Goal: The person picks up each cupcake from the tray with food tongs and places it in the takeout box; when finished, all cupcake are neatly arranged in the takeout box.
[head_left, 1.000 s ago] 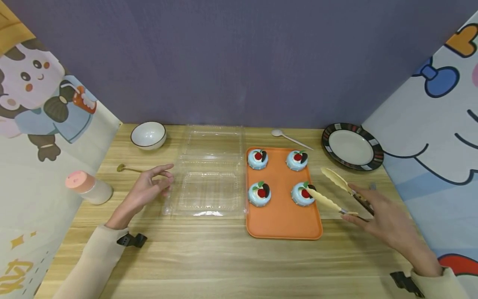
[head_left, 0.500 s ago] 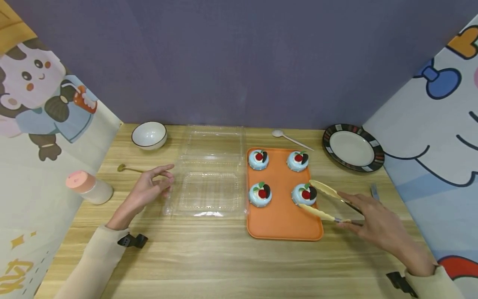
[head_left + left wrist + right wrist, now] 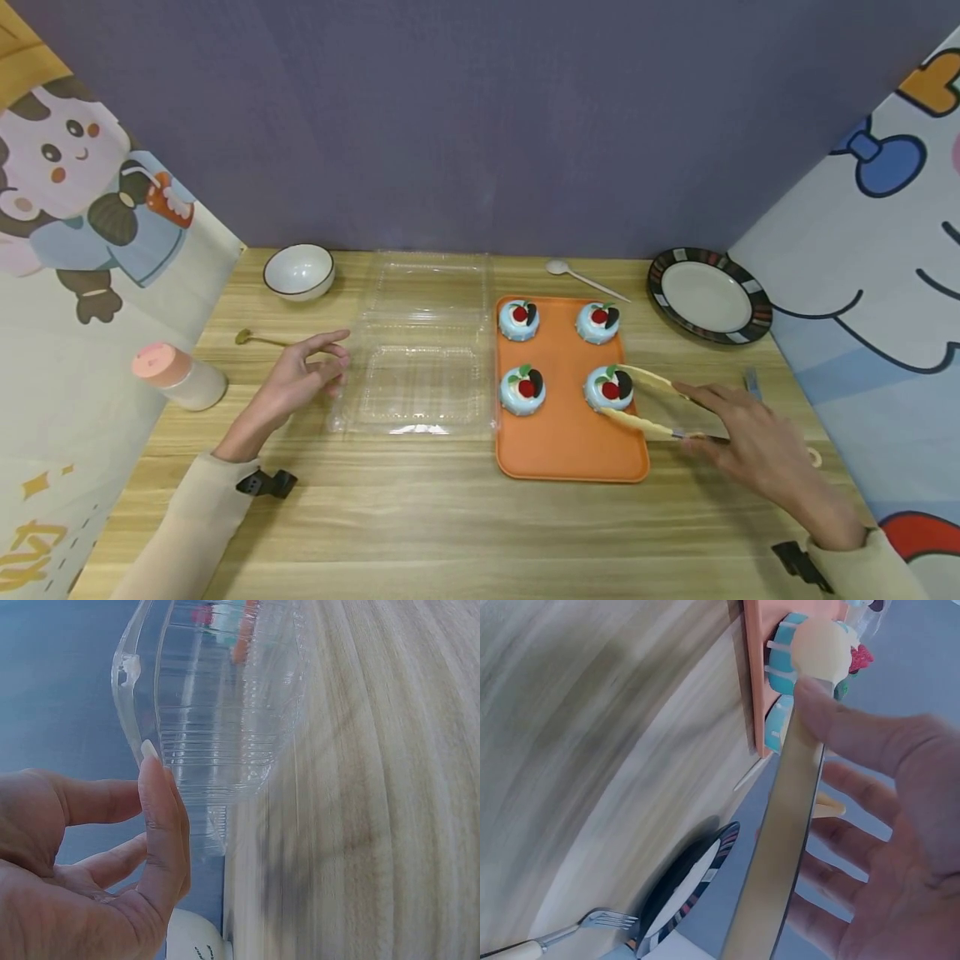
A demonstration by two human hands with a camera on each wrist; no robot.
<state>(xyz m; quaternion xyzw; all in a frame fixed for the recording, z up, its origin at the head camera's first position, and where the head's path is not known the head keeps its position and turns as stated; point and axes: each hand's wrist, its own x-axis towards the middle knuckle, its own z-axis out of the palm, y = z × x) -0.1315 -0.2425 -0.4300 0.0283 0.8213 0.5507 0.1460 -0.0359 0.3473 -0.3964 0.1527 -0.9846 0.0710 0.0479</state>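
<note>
Right hand (image 3: 761,446) grips spread tongs (image 3: 639,423); relaxed left hand (image 3: 297,377) touches the clear container (image 3: 420,382).

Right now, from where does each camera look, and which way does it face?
Head: worn on the head, faces forward and down at the table; left hand, right hand, sleeves show.
Left wrist: worn there, faces the clear container, table at picture's right; only the left hand shows.
Right wrist: worn there, faces along the tongs to a blue cake, table at picture's left; only the right hand shows.
Head and right wrist share the plate.
</note>
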